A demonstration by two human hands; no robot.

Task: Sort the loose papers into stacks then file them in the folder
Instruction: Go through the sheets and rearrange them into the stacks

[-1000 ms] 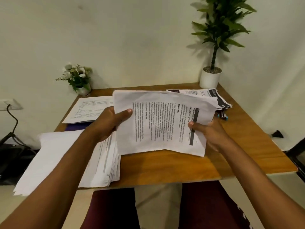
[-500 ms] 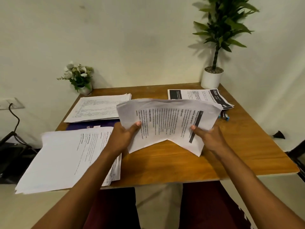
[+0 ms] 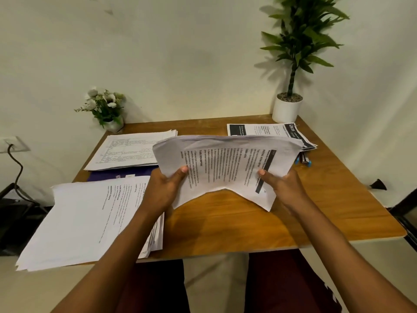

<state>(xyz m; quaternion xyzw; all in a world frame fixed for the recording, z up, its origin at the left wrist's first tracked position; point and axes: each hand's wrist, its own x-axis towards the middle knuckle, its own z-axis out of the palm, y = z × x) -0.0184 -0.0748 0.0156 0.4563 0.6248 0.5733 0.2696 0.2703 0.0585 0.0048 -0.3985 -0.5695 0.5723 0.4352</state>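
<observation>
Lowered and now buckling at its middle, the thin bundle of white printed paper sheets (image 3: 225, 163) hangs at frame centre above the wooden worktop (image 3: 248, 224). Left hand (image 3: 164, 188) and right hand (image 3: 283, 188) pinch its lower corners. Light, floppy and slippery, it would likely hold better gripped mid-edge.

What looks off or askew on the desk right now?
The near-left stack overhangs the table edge, loosely fanned. The bundle held by left hand and right hand buckles in the middle.
</observation>
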